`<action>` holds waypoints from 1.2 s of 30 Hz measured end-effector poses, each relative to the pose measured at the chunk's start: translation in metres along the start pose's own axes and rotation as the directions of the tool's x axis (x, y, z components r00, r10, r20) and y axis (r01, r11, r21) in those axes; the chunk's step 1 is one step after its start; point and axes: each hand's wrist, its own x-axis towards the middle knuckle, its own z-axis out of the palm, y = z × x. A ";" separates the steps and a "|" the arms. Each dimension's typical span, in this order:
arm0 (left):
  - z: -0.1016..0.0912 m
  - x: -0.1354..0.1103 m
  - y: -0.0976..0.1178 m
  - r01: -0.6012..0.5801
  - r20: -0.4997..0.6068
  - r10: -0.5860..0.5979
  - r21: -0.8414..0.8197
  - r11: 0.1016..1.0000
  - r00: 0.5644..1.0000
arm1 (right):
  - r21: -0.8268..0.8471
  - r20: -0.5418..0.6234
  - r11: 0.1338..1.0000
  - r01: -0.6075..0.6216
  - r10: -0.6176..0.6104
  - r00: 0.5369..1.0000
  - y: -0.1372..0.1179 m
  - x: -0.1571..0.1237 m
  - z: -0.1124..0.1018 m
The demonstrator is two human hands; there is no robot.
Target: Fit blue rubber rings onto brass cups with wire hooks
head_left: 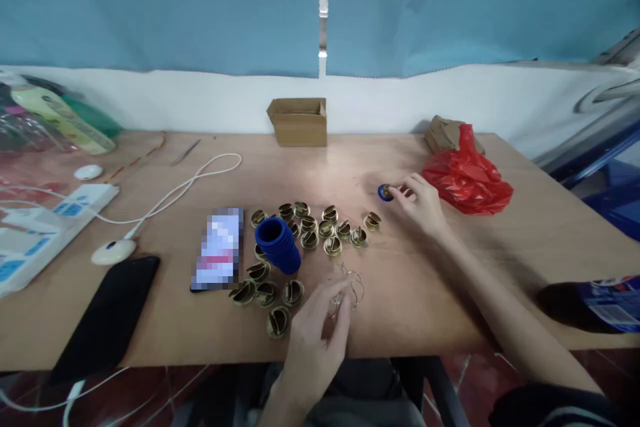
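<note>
My right hand [421,205] is out over the right side of the table, pinching a small round brass-coloured fitting with a blue rim [385,193] between thumb and fingers. Nearer the front edge, my left hand [320,323] is closed, its thumb and fingertips at a few thin wire rings [355,288]. Several brass-coloured round fittings [325,229] with raised bars lie on the tabletop between and left of my hands. Among them a stack of blue rings [279,247] leans, forming a hollow tube.
Left of the fittings lie a lit phone [219,250], a dark phone [107,313], a white cable and a power strip [60,227]. A cardboard box [301,123] stands at the back. On the right are a red plastic bag [467,180] and a dark bottle [595,303].
</note>
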 end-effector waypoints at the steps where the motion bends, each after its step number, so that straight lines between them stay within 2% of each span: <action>1: 0.002 0.005 0.000 0.076 0.004 -0.076 -0.096 0.993 0.997 | 0.105 0.034 0.993 0.047 -0.051 0.998 -0.016 -0.006 -0.004; 3: 0.007 0.017 0.001 0.223 0.039 -0.222 -0.306 0.925 0.974 | 0.330 0.160 0.940 0.087 -0.146 0.976 -0.048 -0.018 -0.010; 5: 0.012 0.029 0.001 0.325 0.084 -0.326 -0.477 0.817 0.942 | 0.515 0.268 0.852 0.089 -0.258 0.928 -0.073 -0.031 -0.013; 8: 0.017 0.039 -0.001 0.404 0.122 -0.409 -0.548 0.732 0.905 | 0.614 0.312 0.781 0.116 -0.375 0.873 -0.093 -0.049 -0.010; 10: 0.019 0.040 -0.002 0.399 0.107 -0.408 -0.534 0.746 0.907 | 0.600 0.308 0.786 0.147 -0.397 0.864 -0.096 -0.059 -0.004; 14: 0.020 0.033 -0.007 0.304 0.063 -0.315 -0.497 0.813 0.947 | 0.491 0.251 0.839 0.235 -0.395 0.884 -0.092 -0.076 0.006; 20: 0.018 0.031 -0.005 0.230 -0.023 -0.260 -0.390 0.891 0.965 | 0.427 0.137 0.845 0.323 -0.413 0.900 -0.090 -0.092 0.013; 26: 0.018 0.030 -0.003 0.215 -0.064 -0.263 -0.413 0.885 0.963 | 0.437 0.042 0.828 0.352 -0.410 0.911 -0.091 -0.100 0.020; 36: 0.016 0.028 -0.002 0.176 -0.077 -0.216 -0.353 0.919 0.973 | 0.421 0.032 0.822 0.384 -0.437 0.899 -0.089 -0.101 0.020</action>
